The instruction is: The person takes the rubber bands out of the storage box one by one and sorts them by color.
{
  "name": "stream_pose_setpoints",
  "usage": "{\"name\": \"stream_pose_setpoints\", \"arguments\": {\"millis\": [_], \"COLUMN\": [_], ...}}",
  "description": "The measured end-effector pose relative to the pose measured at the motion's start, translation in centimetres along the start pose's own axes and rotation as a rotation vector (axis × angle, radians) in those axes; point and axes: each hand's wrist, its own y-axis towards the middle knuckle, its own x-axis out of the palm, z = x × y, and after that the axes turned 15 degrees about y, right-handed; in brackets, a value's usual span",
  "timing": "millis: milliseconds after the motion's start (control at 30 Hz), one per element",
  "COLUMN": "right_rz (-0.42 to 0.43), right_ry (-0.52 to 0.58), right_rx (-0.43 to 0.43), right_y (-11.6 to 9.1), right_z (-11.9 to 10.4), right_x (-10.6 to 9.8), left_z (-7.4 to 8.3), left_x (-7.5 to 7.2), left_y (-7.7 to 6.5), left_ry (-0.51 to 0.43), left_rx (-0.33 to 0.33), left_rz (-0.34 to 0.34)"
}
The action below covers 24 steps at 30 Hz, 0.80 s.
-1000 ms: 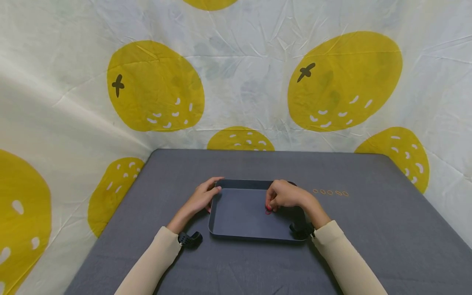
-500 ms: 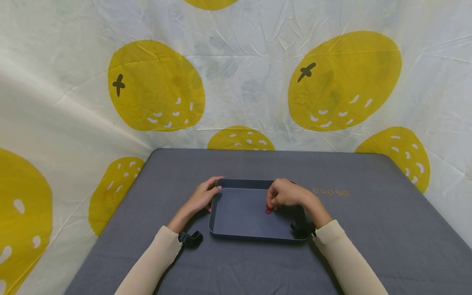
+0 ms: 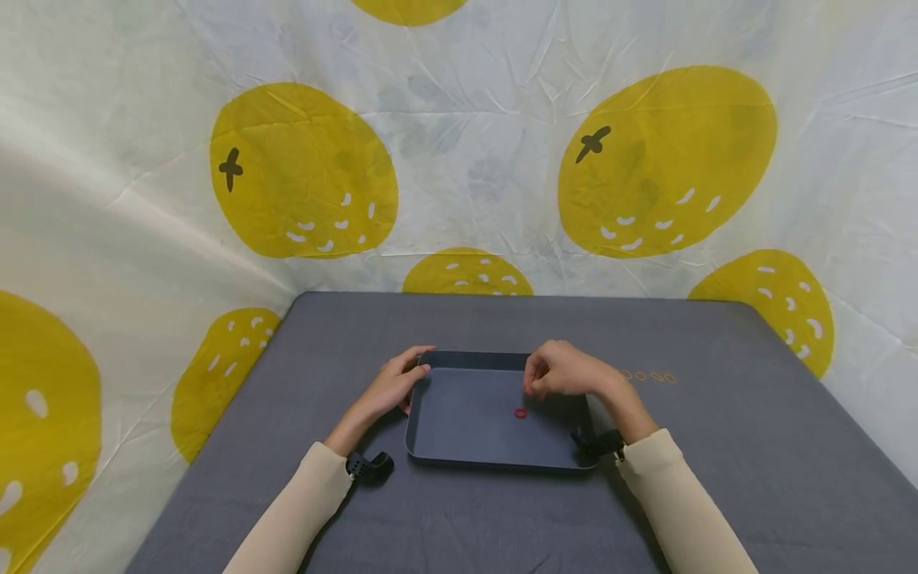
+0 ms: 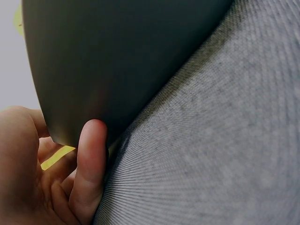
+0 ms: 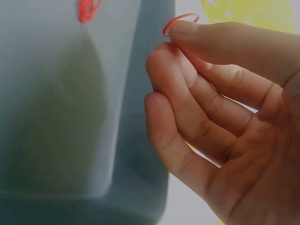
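A dark grey rectangular tray [image 3: 466, 414] stands on the table. My left hand [image 3: 393, 384] grips its far left corner, thumb at the rim, other fingers around the outside. Close up in the left wrist view, a finger [image 4: 91, 164] lies against the tray's outer wall [image 4: 108, 61]. On the tray floor is a red rubber band [image 3: 516, 413], also showing at the top of the right wrist view. My right hand [image 3: 566, 371] hovers over the tray's right half. Between its thumb and fingertips it pinches another thin red rubber band [image 5: 191, 14].
Several orange rubber bands [image 3: 670, 379] lie in a row on the grey tablecloth [image 3: 717, 446], right of the tray and partly behind the right forearm. A white curtain [image 3: 480, 159] with yellow fruit prints hangs behind and beside the table.
My right hand has risen and moved slightly right, away from the red rubber band that was at its fingertips and now lies uncovered on the tray floor. My left hand has stayed put.
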Motion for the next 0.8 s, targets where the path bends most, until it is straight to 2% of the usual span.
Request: {"name": "stream_pose_setpoints", "arguments": {"millis": [233,400,600,800], "right_rz": [0.074,0.109,0.138,0.163], "right_ry": [0.018,0.011,-0.019,-0.065], "right_rx": [0.049,0.036,0.062,0.098], "right_y": [-1.7,-3.0,-4.3,-4.7], "right_z": [-0.4,-0.4,-0.1,0.9], "right_x": [-1.6,-2.9,-4.1,-4.8], "left_z": [0.1,0.2,0.2,0.1], "left_x": [0.0,-0.1,-0.1,0.0], "left_y": [0.1,0.0,0.1,0.0], "left_ry": [0.001,-0.006,-0.009,-0.012], "left_rx": [-0.006,-0.013,-0.016,-0.018], "left_rz": [-0.005,-0.015,-0.010,-0.011]}}
